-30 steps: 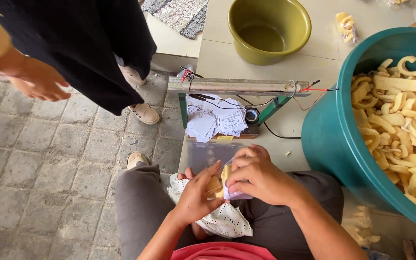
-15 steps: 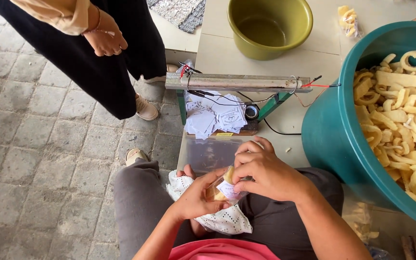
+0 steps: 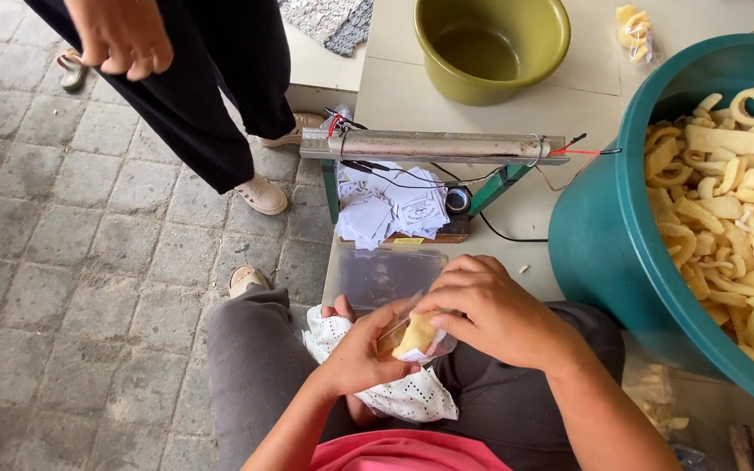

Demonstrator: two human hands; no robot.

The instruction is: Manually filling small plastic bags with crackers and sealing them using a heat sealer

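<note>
left hand (image 3: 355,353) at 6 o'clock, cupped from below and curled snug around a small clear bag (image 3: 418,336) with pale crackers inside. right hand (image 3: 486,310) just past it toward 3 o'clock, fingers (image 3: 447,301) bent over the bag's top edge and pinching the plastic closed. both hands touching the bag and each other, above the lap in grey trousers (image 3: 250,366). beneath the hands, a white cloth (image 3: 403,397) with small holes, draped over the thighs.

directly toward 12 o'clock from the bag, a flat stack of clear plastic bags (image 3: 386,272) on the pale floor slab (image 3: 403,105). further toward 12 o'clock, a heap of small white paper labels (image 3: 390,209) under a long metal bar (image 3: 434,146) on green legs, with red and black wires at its ends. beyond the bar, an olive green bowl (image 3: 490,48), nothing visible inside.

at 3 o'clock, a big teal tub (image 3: 608,253) heaped with pale curled crackers (image 3: 730,201), close beside the right forearm. near 1 o'clock at the top edge, a filled small packet (image 3: 636,30) lying on the slab.

at 10 to 11 o'clock, another person standing on the grey paving (image 3: 63,262): black trousers (image 3: 207,96), beige shoes (image 3: 262,194), one hand (image 3: 119,35) hanging loose with fingers curled, holding nothing that can be made out. well apart from the seated person's hands.
</note>
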